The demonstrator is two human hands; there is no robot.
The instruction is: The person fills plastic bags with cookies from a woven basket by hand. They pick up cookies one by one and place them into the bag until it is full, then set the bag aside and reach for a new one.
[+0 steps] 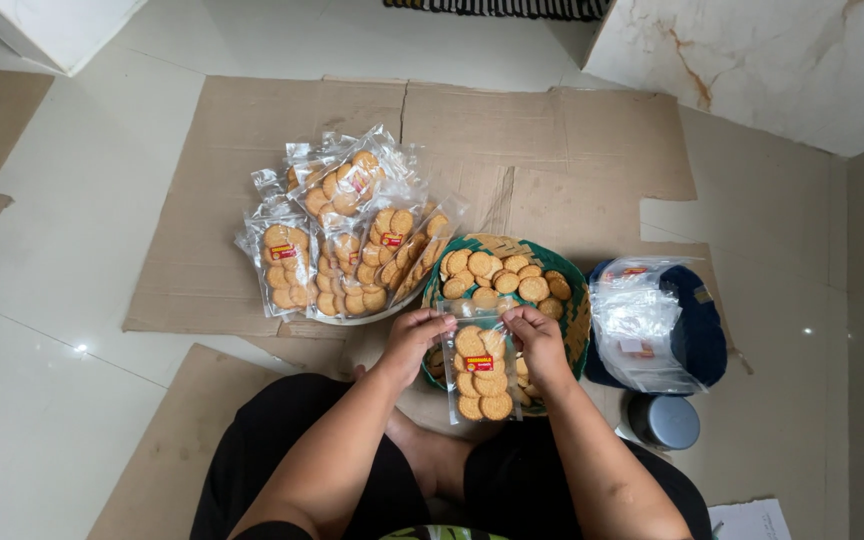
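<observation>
A person sits on the floor with both hands raised over a woven basket (577, 320) of round biscuits (512, 275). Between the hands hangs a clear bag of biscuits (480, 375), upright, with a small red and yellow label on its front and two columns of biscuits stacked inside. The left hand (414, 335) pinches the bag's top left corner, fingers curled together over the plastic edge. The right hand (537, 335) pinches the top right corner the same way, thumb and fingers pressed shut on the film. The bag sits at the basket's 7 o'clock, its lower half over the basket's near rim.

At 10 o'clock from the basket, just beside it, a pile of filled bags (337, 240) leans in a fan on a pale tray. At 3 o'clock lies a bundle of empty plastic bags (637, 320) on a dark blue holder (702, 340). A grey round lid (664, 422) rests at 4 o'clock. Flattened cardboard (572, 150) covers the tiled floor under everything.
</observation>
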